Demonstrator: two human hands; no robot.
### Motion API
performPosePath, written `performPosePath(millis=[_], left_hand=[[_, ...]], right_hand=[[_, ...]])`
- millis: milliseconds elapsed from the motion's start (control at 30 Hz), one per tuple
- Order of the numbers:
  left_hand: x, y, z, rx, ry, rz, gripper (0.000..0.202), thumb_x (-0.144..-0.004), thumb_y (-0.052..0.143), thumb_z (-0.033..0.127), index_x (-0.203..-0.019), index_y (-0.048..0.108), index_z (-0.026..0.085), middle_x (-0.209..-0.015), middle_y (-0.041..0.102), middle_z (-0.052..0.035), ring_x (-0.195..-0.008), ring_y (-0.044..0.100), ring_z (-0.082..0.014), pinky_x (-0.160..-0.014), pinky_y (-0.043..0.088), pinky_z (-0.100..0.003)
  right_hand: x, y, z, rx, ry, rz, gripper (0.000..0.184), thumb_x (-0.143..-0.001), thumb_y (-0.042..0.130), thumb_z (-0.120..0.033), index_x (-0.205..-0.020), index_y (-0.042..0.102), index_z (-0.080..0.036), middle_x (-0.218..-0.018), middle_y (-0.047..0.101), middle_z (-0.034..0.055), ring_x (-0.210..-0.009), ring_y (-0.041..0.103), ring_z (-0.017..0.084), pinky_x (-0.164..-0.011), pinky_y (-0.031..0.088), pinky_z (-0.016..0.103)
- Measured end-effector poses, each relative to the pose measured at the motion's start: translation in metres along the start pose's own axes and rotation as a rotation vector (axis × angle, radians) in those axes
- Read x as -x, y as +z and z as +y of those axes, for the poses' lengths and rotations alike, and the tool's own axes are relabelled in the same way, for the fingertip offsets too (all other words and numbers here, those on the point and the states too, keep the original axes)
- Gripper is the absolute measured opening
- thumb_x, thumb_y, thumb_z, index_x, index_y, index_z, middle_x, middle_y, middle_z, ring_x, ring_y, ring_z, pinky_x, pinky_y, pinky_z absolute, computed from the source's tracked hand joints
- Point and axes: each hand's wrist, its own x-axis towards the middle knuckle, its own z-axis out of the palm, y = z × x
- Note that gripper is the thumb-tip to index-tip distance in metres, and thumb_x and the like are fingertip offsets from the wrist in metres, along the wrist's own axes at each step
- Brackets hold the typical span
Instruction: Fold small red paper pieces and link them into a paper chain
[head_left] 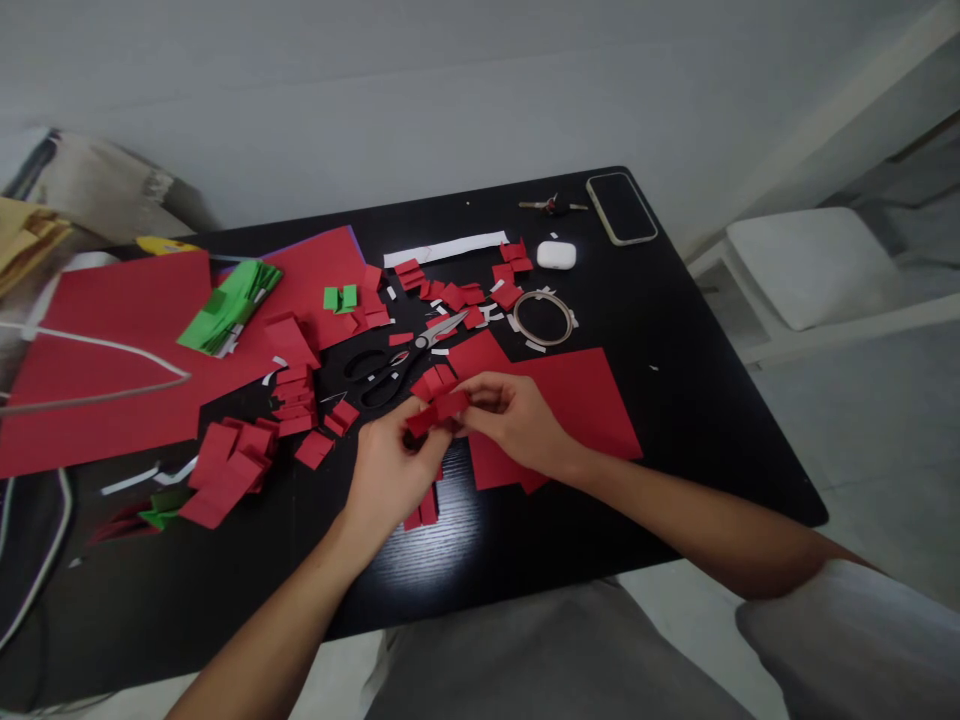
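A small folded red paper piece [439, 411] is held over the black table [697, 400] between both my hands. My left hand [394, 472] pinches its left end from below, fingers closed. My right hand [514, 418] grips its right end, fingers curled round it. Just behind lie black-handled scissors [397, 362] and more folded red pieces [435, 380]. A red sheet [577, 395] lies under my right hand.
Piles of folded red pieces [232, 465] lie at left, large red sheets [112, 340] and green folded paper [232, 305] beyond. A tape roll [543, 318], white earbud case [556, 255], phone [621, 207], keys [551, 205] and white strip [446, 248] sit at the back. White chair [810, 265] at right.
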Motion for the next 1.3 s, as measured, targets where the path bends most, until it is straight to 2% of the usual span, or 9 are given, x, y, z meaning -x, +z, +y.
performPosePath(millis=[133,233,367,533,633,767,1000,1133,1300], left_hand=[[0.001,-0.005,-0.004,-0.108,0.119,0.053,0.01,-0.085,0.066,0.028,-0.09,0.063,0.019,-0.071,0.066,0.0024,-0.059,0.062,-0.0137,-0.055,0.047,-0.023],[0.001,-0.009,-0.009,-0.199,0.275,0.159,0.031,-0.082,0.072,0.026,-0.109,0.058,0.019,-0.089,0.069,-0.0006,-0.071,0.067,-0.0158,-0.063,0.054,-0.025],[0.001,-0.008,-0.018,-0.246,0.456,0.217,0.054,-0.084,0.075,0.026,-0.131,0.052,0.02,-0.113,0.066,-0.0075,-0.092,0.071,-0.0206,-0.074,0.059,-0.031],[-0.002,-0.002,-0.023,-0.189,0.604,0.313,0.055,-0.086,0.075,0.022,-0.133,0.047,0.02,-0.119,0.065,-0.0106,-0.094,0.072,-0.0207,-0.078,0.063,-0.036],[-0.003,0.0,-0.022,-0.171,0.625,0.326,0.051,-0.089,0.072,0.017,-0.133,0.045,0.02,-0.115,0.067,-0.0094,-0.09,0.074,-0.0189,-0.078,0.065,-0.036],[0.0,-0.001,-0.02,-0.079,0.581,0.249,0.044,-0.096,0.064,0.01,-0.134,0.044,0.021,-0.105,0.074,-0.0052,-0.094,0.077,-0.0175,-0.088,0.064,-0.037],[0.004,-0.005,-0.021,-0.132,0.478,0.24,0.023,-0.095,0.07,0.02,-0.115,0.058,0.02,-0.101,0.078,-0.0047,-0.093,0.079,-0.0174,-0.084,0.065,-0.031],[0.004,-0.005,-0.02,-0.075,0.505,0.234,0.018,-0.094,0.071,0.017,-0.109,0.061,0.02,-0.099,0.077,-0.0031,-0.091,0.077,-0.0157,-0.083,0.065,-0.029],[0.003,-0.006,-0.017,-0.11,0.609,0.241,0.026,-0.091,0.073,0.012,-0.112,0.062,0.021,-0.102,0.077,-0.0036,-0.095,0.076,-0.0172,-0.085,0.064,-0.031]], right_hand=[[-0.002,-0.001,-0.003,-0.051,0.059,0.011,0.024,-0.07,0.088,-0.022,-0.089,0.074,-0.016,-0.078,0.079,0.0014,-0.07,0.078,0.018,-0.076,0.068,0.033],[-0.002,-0.002,-0.005,-0.094,0.113,0.006,0.027,-0.067,0.091,-0.023,-0.087,0.074,-0.015,-0.075,0.078,0.0015,-0.067,0.077,0.016,-0.075,0.068,0.032],[-0.004,-0.002,-0.006,-0.121,0.139,0.007,0.025,-0.065,0.092,-0.022,-0.081,0.074,-0.015,-0.073,0.078,0.0008,-0.066,0.076,0.014,-0.072,0.066,0.028],[-0.004,-0.004,-0.008,-0.1,0.146,0.001,0.012,-0.07,0.083,-0.018,-0.078,0.075,-0.016,-0.075,0.078,0.0014,-0.068,0.075,0.014,-0.067,0.063,0.025],[-0.005,-0.004,-0.008,-0.109,0.16,-0.007,0.011,-0.071,0.081,-0.017,-0.079,0.075,-0.016,-0.074,0.078,0.0021,-0.068,0.075,0.015,-0.065,0.061,0.024],[-0.006,-0.006,-0.006,-0.143,0.189,-0.046,0.01,-0.069,0.079,-0.016,-0.077,0.074,-0.015,-0.069,0.077,0.0008,-0.063,0.073,0.014,-0.065,0.061,0.024],[-0.007,-0.009,-0.01,-0.209,0.299,-0.134,0.012,-0.068,0.081,-0.015,-0.075,0.071,-0.015,-0.07,0.077,0.0016,-0.064,0.072,0.013,-0.066,0.061,0.024],[-0.007,-0.011,-0.013,-0.257,0.318,-0.206,0.012,-0.069,0.081,-0.016,-0.075,0.071,-0.015,-0.072,0.077,0.0025,-0.068,0.073,0.014,-0.068,0.061,0.025],[-0.007,-0.011,-0.011,-0.287,0.294,-0.233,0.016,-0.072,0.084,-0.019,-0.084,0.075,-0.013,-0.074,0.076,0.0033,-0.069,0.073,0.015,-0.068,0.06,0.025]])
